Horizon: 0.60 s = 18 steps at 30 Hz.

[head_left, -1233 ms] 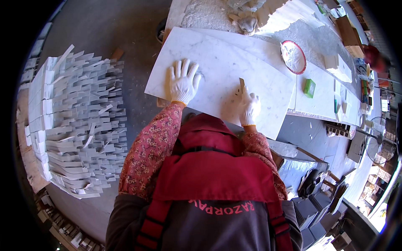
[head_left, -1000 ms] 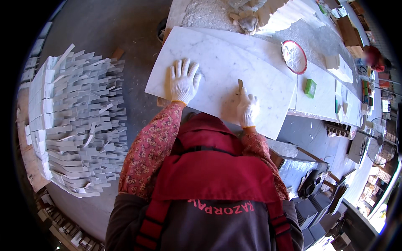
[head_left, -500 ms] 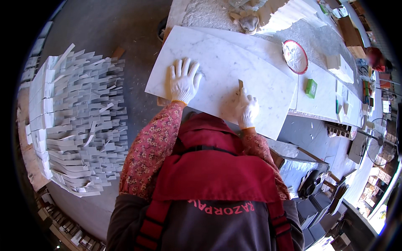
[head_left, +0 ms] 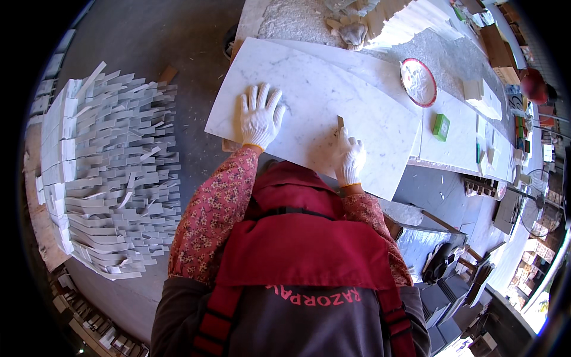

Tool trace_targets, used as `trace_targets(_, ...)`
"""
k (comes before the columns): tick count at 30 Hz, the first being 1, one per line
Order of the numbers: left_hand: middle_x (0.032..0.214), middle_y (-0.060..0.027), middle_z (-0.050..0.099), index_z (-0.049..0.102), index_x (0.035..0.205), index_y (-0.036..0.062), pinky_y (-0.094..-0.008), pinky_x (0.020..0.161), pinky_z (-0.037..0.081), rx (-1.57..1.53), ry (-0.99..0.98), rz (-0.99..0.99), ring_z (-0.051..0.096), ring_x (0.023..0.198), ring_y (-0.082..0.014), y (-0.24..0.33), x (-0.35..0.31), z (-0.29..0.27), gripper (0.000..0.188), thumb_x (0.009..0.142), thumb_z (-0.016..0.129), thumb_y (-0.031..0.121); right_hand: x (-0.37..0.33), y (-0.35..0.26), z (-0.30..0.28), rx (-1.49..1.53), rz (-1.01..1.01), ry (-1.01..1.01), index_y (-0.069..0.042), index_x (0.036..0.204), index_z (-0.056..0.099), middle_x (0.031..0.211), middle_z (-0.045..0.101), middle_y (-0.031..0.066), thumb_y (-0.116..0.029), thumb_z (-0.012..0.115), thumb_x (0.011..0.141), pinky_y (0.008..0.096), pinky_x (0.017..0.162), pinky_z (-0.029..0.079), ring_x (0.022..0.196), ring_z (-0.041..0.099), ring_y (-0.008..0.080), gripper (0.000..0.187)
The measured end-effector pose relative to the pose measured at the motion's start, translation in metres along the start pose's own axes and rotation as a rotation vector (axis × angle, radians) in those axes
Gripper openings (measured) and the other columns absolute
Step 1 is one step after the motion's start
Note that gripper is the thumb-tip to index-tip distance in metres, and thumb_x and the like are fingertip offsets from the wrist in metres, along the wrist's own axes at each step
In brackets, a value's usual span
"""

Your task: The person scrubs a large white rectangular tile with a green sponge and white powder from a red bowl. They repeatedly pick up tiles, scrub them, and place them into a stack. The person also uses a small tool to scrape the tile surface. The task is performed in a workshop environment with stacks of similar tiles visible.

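Looked down past red cloth [head_left: 309, 253] worn on the body and floral sleeves [head_left: 211, 214]. Saw right hand [head_left: 350, 159], in white knit glove, curled around a narrow flat blade [head_left: 340, 121], tip pointing away from the body. Saw left hand [head_left: 262, 118], gloved alike, spread wide, palm down, fingers fanned and pointing away. Found white, grey-veined slab [head_left: 303, 80] under both hands, laid slantwise over the worktable [head_left: 291, 24], near edge close to the body. Noted second pale slab [head_left: 383, 76] showing past the far edge, partly covered. Logged green box [head_left: 441, 127] just off the right end, then red-rimmed bowl [head_left: 418, 86] a little farther back with whitish matter inside. Recorded white blocks [head_left: 482, 98] farther right and a crumpled grey-white bundle [head_left: 352, 33] toward the back. Marked large stack of pale strips [head_left: 122, 178] at left, well apart from the worktable, ends jutting unevenly. Made out a wire fan [head_left: 538, 202] at right and, beyond, a blurred red shape [head_left: 533, 86], perhaps another person.
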State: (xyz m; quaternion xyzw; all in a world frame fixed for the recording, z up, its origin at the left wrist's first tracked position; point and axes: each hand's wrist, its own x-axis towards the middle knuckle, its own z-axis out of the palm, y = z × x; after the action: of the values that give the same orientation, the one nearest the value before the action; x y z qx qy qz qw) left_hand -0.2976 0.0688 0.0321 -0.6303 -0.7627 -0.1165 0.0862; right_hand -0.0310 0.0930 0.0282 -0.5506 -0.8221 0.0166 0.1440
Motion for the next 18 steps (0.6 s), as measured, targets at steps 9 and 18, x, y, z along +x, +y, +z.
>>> trace_targets(9, 0.145, -0.0117, 0.049, 0.057, 0.136, 0.0229, -0.0562, 0.111, 0.029, 0.013, -0.013, -0.010, 0.042, 0.133, -0.0372, -0.001, -0.001, 0.000, 0.046, 0.095, 0.052, 0.043, 0.005, 0.007, -0.006, 0.107, 0.019, -0.035, -0.011, 0.123, 0.061, 0.076, 0.060, 0.0127, -0.008, 0.058, 0.082, 0.0439, 0.063, 0.050, 0.071, 0.059, 0.0335, 0.041)
trace_targets(18, 0.142, -0.0121, 0.050, 0.058, 0.134, 0.0221, -0.0559, 0.110, 0.030, 0.000, 0.029, 0.006, 0.043, 0.131, -0.0366, 0.002, 0.001, -0.002, 0.045, 0.095, 0.053, 0.043, 0.006, 0.005, -0.007, 0.058, 0.094, -0.062, -0.012, 0.123, 0.062, 0.083, 0.062, 0.0126, -0.007, 0.059, 0.079, 0.0433, 0.068, 0.051, 0.078, 0.059, 0.0327, 0.045)
